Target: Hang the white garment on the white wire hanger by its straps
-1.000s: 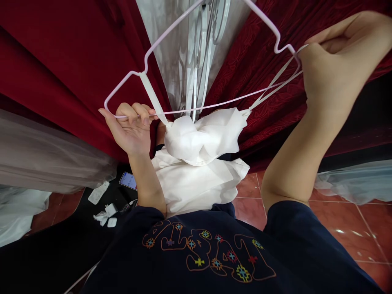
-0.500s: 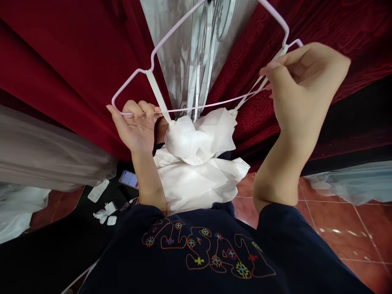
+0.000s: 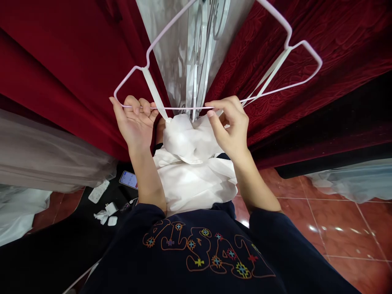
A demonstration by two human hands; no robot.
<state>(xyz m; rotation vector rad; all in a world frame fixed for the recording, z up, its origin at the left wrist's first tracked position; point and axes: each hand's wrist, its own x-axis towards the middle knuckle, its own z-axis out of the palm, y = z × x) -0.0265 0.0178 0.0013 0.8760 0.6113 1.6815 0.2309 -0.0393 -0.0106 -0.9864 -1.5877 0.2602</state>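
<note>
A pale pink clothes hanger (image 3: 171, 27) is held up in front of me. From its two notches hang the white straps (image 3: 154, 93) of a white garment (image 3: 196, 179), which lies gathered across my lap. My left hand (image 3: 136, 118) is curled round the hanger's bottom bar near its left corner, palm up. My right hand (image 3: 231, 124) pinches around the middle of that bar with thumb and fingers, in front of the garment's upper right part. The right strap is twisted and crosses the bar just beyond this hand.
Red curtains (image 3: 76, 65) hang on both sides, with a white metal frame (image 3: 200, 57) between them. On a black surface (image 3: 61, 241) at the left lie a phone (image 3: 128, 179), a white charger (image 3: 111, 208) and small white items. Red floor tiles (image 3: 337, 220) show at the right.
My right hand has let go of the right strap and moved left and down to the middle of the bottom bar. The left hand keeps its grip; the hanger's right end now shows.
</note>
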